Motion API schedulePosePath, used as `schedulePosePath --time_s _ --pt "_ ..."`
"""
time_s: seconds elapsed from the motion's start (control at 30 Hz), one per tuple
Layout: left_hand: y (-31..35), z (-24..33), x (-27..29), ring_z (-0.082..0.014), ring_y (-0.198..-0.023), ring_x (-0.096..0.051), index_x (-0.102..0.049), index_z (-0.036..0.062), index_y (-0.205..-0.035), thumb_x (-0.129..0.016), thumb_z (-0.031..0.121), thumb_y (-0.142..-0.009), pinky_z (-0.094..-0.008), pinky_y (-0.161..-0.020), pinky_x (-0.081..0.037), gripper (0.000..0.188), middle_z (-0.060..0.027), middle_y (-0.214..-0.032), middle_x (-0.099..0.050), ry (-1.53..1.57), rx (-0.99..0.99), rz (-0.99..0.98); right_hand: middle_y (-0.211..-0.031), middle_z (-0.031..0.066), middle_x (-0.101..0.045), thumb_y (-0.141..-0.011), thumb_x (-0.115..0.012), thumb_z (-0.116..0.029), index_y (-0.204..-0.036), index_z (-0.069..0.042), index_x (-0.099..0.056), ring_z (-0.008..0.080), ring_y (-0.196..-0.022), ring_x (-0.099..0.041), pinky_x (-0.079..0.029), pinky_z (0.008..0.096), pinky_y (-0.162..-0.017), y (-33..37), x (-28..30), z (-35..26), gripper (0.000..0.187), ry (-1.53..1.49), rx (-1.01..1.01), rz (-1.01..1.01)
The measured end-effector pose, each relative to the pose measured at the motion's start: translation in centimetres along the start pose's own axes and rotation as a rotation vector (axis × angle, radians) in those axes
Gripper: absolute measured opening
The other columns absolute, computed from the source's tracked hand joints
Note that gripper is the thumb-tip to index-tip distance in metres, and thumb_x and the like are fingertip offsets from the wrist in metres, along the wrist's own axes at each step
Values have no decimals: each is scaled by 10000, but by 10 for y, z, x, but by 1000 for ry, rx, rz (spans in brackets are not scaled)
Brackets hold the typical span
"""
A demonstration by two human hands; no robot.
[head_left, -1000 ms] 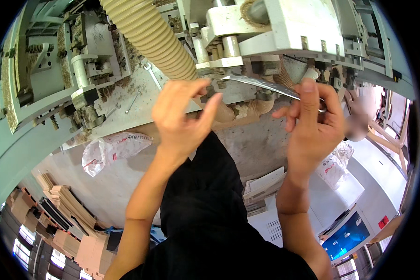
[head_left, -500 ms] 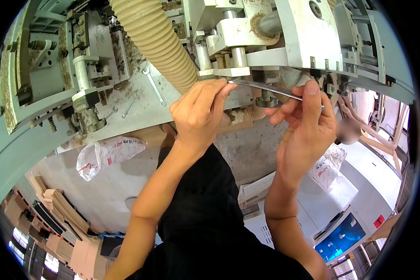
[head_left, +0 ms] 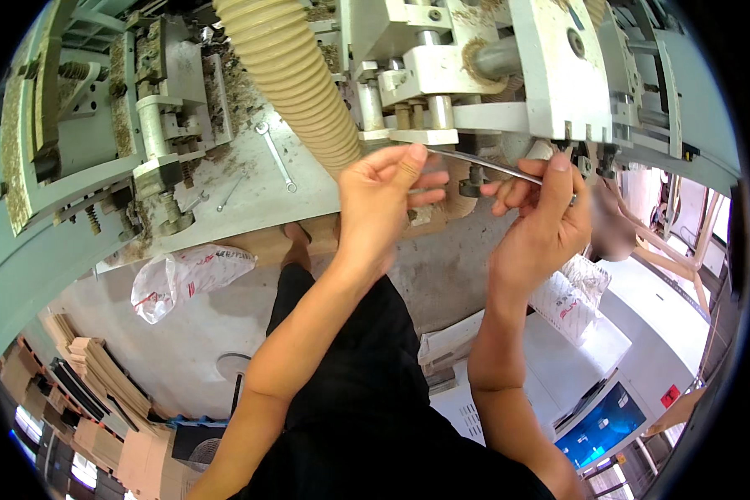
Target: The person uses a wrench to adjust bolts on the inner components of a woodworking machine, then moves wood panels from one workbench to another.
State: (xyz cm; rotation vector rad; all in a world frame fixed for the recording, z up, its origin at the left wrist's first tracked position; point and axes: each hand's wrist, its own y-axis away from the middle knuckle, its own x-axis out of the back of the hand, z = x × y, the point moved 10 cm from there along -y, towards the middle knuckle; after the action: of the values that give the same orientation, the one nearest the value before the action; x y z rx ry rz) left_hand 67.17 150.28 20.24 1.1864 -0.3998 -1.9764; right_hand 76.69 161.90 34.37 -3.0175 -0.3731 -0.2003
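Observation:
In front of the machine, a slim silver metal rod (head_left: 492,165) runs slantwise between my two hands. My right hand (head_left: 542,221) is closed around its right end, with thumb and fingers pinching it. At the rod's left end, the thumb and forefinger of my left hand (head_left: 377,204) come together, while its other fingers stretch out to the right. The rod's left tip is hidden at the thumb, so its shape cannot be made out. Just above my hands is the machine's pale block with round posts (head_left: 429,79).
A ribbed beige hose (head_left: 287,75) hangs down left of the posts. A combination wrench (head_left: 277,158) and a smaller wrench (head_left: 231,193) lie on the dusty machine bed (head_left: 254,208). On the floor is a white plastic bag (head_left: 192,279). A lit screen (head_left: 602,425) stands lower right.
My left hand has turned and shifted right, and its lower fingers have uncurled. The right hand has moved slightly left and down, keeping the rod. The view has shifted a little.

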Motion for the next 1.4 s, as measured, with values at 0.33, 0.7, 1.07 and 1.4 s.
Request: schedulePosePath --time_s 0.33,0.7,1.07,1.4 --pt "-3 -27 -8 -249 -1002 -684 -622 -63 -1133 -541 285 -1030 -366 -916 -565 372 -150 -1069 -691 406 -36 -188 -507 57 -470 -976 -533 -130 -762 37 -586 152 -435 -483 -459 317 -451 32 -32 -32 277 276 118 43" --pt "16 -30 67 -126 -810 -623 -594 24 -1275 -588 192 -998 -254 -706 -547 324 -68 -1143 -639 -126 105 -186 -519 77 -511 -943 -561 -97 -709 31 -582 162 -445 -523 -460 323 -437 114 -112 -51 268 502 823 -586" --pt "-5 16 4 -59 -502 -495 -701 -57 -981 -737 110 -895 -233 -488 -495 191 -57 -711 -651 -286 -135 95 -545 131 -570 -958 -492 -97 -602 31 -479 223 -499 -612 -532 344 -503 65 39 -55 378 288 247 -216" --pt "-13 3 3 -56 -500 -489 -690 -13 -977 -693 137 -934 -256 -494 -550 157 -63 -740 -650 -162 -89 -13 -505 81 -448 -1016 -457 -204 -580 -7 -436 197 -453 -511 -564 414 -562 31 55 1 479 -91 -34 -108"
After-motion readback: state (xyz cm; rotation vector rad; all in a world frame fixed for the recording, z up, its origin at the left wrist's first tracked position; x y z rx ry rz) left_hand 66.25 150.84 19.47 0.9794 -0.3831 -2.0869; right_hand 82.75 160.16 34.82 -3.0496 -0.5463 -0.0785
